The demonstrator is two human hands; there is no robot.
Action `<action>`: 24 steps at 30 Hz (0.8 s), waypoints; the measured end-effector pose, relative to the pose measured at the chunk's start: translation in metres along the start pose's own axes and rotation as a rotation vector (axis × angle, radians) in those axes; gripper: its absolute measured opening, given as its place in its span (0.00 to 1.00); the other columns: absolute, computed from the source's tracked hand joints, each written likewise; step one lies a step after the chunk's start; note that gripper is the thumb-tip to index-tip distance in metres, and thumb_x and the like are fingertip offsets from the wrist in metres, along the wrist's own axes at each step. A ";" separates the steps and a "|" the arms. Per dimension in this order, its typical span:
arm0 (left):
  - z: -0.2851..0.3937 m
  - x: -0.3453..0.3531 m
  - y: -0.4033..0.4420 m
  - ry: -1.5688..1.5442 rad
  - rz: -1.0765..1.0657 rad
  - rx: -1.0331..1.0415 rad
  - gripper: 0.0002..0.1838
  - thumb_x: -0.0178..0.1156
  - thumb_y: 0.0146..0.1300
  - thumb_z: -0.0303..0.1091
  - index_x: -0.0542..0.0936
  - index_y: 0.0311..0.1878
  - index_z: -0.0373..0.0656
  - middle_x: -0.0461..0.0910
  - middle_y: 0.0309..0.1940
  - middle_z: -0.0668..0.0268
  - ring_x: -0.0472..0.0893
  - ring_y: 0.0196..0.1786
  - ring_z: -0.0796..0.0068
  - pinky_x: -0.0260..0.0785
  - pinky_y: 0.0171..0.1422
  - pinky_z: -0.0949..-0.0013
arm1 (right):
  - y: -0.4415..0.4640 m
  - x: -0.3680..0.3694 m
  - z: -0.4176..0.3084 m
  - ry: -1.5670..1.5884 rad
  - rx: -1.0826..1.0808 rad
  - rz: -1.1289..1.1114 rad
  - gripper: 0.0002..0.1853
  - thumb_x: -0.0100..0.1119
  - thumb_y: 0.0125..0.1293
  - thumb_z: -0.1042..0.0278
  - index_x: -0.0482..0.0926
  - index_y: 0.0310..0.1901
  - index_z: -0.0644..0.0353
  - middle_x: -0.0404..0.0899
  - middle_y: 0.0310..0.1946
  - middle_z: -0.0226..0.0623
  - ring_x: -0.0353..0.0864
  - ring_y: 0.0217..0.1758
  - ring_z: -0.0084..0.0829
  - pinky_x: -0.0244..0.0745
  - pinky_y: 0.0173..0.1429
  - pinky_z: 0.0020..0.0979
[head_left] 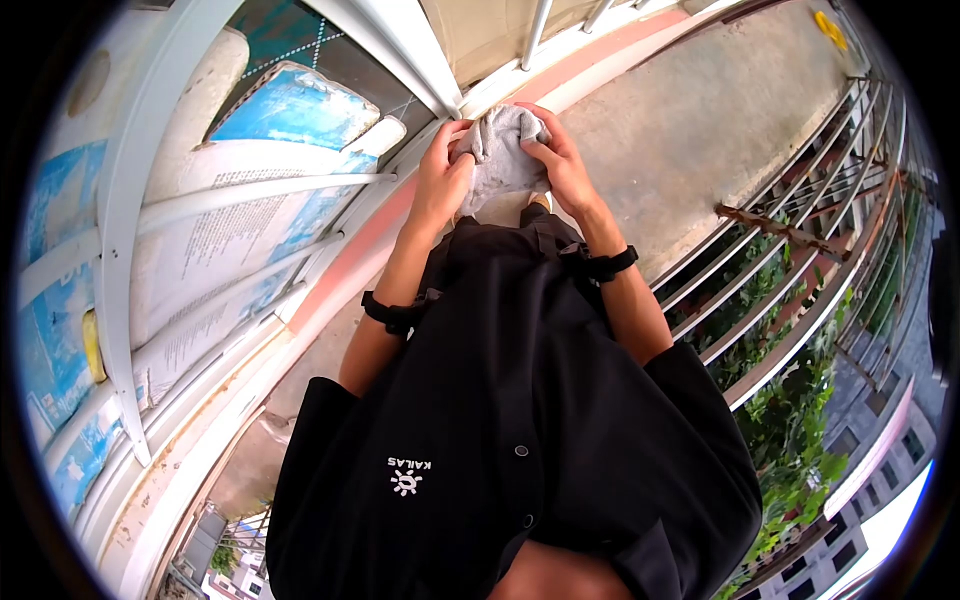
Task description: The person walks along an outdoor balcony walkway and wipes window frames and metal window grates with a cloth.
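A crumpled grey cloth (508, 160) is stretched between my two hands, out in front of my body. My left hand (445, 175) grips its left edge, with the thumb pressed on the near face. On the other edge my right hand (565, 170) pinches the cloth, thumb on top and fingers behind it. The cloth looks soiled and bunched at the top. Below it show part of my shoes and my dark trousers, and the fingertips behind the cloth are hidden.
To the left stands a white barred window frame (120, 250) with blue-and-white sacks (230, 220) behind it. A metal railing (780, 240) with green plants beyond runs along the right. Concrete floor (690, 130) stretches ahead, with a yellow object (830, 30) far off.
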State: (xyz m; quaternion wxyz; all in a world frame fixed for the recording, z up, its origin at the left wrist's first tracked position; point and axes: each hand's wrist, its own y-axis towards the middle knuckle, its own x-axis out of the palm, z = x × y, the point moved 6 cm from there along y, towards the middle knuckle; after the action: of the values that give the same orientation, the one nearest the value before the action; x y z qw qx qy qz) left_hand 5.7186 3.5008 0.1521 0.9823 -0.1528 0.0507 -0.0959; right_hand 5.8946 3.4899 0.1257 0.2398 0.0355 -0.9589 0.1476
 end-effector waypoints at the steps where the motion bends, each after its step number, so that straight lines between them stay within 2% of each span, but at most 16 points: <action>1: -0.003 -0.002 0.000 0.001 -0.001 -0.001 0.25 0.49 0.61 0.20 0.75 0.63 0.35 0.83 0.51 0.58 0.81 0.51 0.72 0.71 0.59 0.68 | 0.000 -0.001 0.001 0.001 0.000 0.001 0.25 0.52 0.71 0.81 0.71 0.69 0.58 0.80 0.56 0.33 0.77 0.59 0.24 0.74 0.64 0.27; 4: -0.004 -0.002 0.002 -0.134 -0.063 0.014 0.23 0.54 0.67 0.24 0.74 0.65 0.35 0.81 0.56 0.57 0.80 0.55 0.73 0.71 0.60 0.70 | 0.002 -0.007 -0.003 -0.089 -0.041 0.043 0.20 0.51 0.74 0.78 0.73 0.65 0.57 0.81 0.53 0.33 0.77 0.56 0.23 0.74 0.61 0.27; 6: -0.007 0.001 0.003 -0.212 -0.094 -0.025 0.23 0.61 0.71 0.33 0.74 0.65 0.33 0.79 0.59 0.57 0.79 0.59 0.74 0.71 0.62 0.70 | 0.002 -0.007 -0.006 -0.118 0.010 0.000 0.18 0.53 0.76 0.76 0.72 0.66 0.58 0.80 0.52 0.31 0.77 0.55 0.21 0.74 0.59 0.25; 7: -0.008 0.002 0.002 -0.212 -0.093 -0.026 0.23 0.61 0.71 0.33 0.74 0.65 0.33 0.79 0.59 0.57 0.79 0.59 0.74 0.71 0.62 0.70 | 0.000 -0.005 -0.009 -0.117 0.011 0.000 0.18 0.53 0.76 0.76 0.72 0.66 0.58 0.80 0.52 0.31 0.77 0.55 0.21 0.74 0.59 0.25; 9: -0.005 0.003 0.000 -0.005 -0.093 0.078 0.25 0.62 0.74 0.39 0.73 0.66 0.31 0.81 0.57 0.58 0.80 0.59 0.75 0.72 0.62 0.70 | -0.004 -0.004 -0.015 -0.238 0.013 0.014 0.17 0.58 0.75 0.73 0.73 0.63 0.59 0.81 0.50 0.31 0.77 0.52 0.20 0.74 0.57 0.25; 13: -0.013 0.000 0.002 -0.112 -0.057 0.026 0.21 0.59 0.76 0.35 0.73 0.66 0.31 0.83 0.53 0.60 0.81 0.55 0.77 0.73 0.61 0.71 | -0.003 -0.017 -0.009 -0.395 0.009 0.059 0.15 0.63 0.73 0.72 0.77 0.58 0.60 0.82 0.48 0.31 0.78 0.50 0.20 0.74 0.54 0.25; 15: -0.009 -0.002 0.002 -0.090 -0.050 0.091 0.17 0.57 0.78 0.33 0.75 0.64 0.35 0.84 0.50 0.63 0.81 0.53 0.79 0.73 0.60 0.73 | -0.003 -0.019 -0.006 -0.182 0.001 -0.022 0.11 0.65 0.71 0.72 0.79 0.53 0.60 0.83 0.47 0.31 0.79 0.48 0.20 0.75 0.51 0.25; 19: 0.006 0.004 -0.006 -0.127 -0.128 0.041 0.18 0.60 0.76 0.32 0.75 0.65 0.39 0.83 0.49 0.64 0.79 0.52 0.82 0.71 0.59 0.74 | -0.009 -0.017 -0.012 -0.112 0.013 -0.061 0.10 0.66 0.70 0.72 0.81 0.51 0.62 0.84 0.46 0.31 0.80 0.46 0.21 0.75 0.50 0.25; 21: 0.037 0.014 -0.019 -0.033 -0.064 0.283 0.13 0.64 0.72 0.30 0.79 0.57 0.41 0.81 0.45 0.63 0.82 0.48 0.76 0.75 0.51 0.70 | -0.010 -0.019 -0.016 -0.111 0.034 0.021 0.09 0.69 0.67 0.73 0.84 0.47 0.64 0.85 0.38 0.29 0.80 0.39 0.19 0.75 0.43 0.24; 22: 0.034 0.012 -0.018 -0.033 -0.067 0.284 0.13 0.64 0.72 0.30 0.79 0.57 0.41 0.81 0.45 0.63 0.82 0.48 0.76 0.75 0.51 0.70 | -0.010 -0.019 -0.018 -0.110 0.032 0.024 0.09 0.69 0.67 0.73 0.84 0.47 0.64 0.85 0.38 0.29 0.80 0.39 0.19 0.75 0.43 0.24; 24: 0.032 0.009 -0.016 0.263 -0.091 0.322 0.15 0.65 0.67 0.27 0.78 0.56 0.40 0.81 0.47 0.58 0.83 0.45 0.69 0.76 0.46 0.66 | -0.011 -0.021 -0.019 -0.156 0.054 0.044 0.09 0.69 0.67 0.73 0.87 0.47 0.65 0.86 0.37 0.32 0.82 0.39 0.21 0.78 0.45 0.26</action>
State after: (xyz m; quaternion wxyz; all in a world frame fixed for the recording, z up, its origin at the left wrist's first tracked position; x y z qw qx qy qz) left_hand 5.7288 3.4935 0.1869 0.9737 0.0178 0.1553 -0.1660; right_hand 5.9232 3.4853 0.1350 0.1602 0.0323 -0.9708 0.1756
